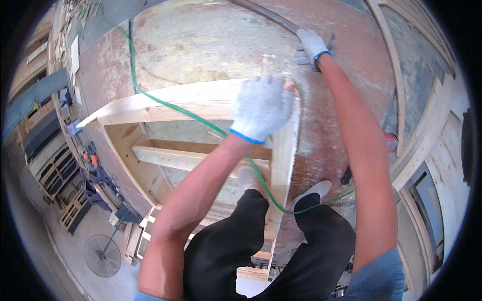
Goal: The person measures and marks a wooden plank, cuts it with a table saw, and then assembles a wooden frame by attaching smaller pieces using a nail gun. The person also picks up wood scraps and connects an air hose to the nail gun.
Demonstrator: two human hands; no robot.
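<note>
My left hand [262, 108], in a pale knitted glove with a blue cuff, lies over the corner of a pale wooden frame [186, 95], its fingers bent over the top beam. That hand is slightly blurred. Farther out and to the right, my right hand [312, 46], gloved alike, is at the near end of a long narrow brownish bar [268, 15]. Its fingers look closed on that end, though the grip is partly hidden. Crosspieces [175, 156] span the inside of the frame. A green hose [173, 106] runs across the frame and under my left forearm.
My feet stand on the worn reddish board surface, one inside the frame and one [321, 188] beside it. A red-and-black object [391, 142] lies right of my right forearm. Curved wooden pieces [422, 135] line the right side. A round fan [102, 255] and shelving stand at left.
</note>
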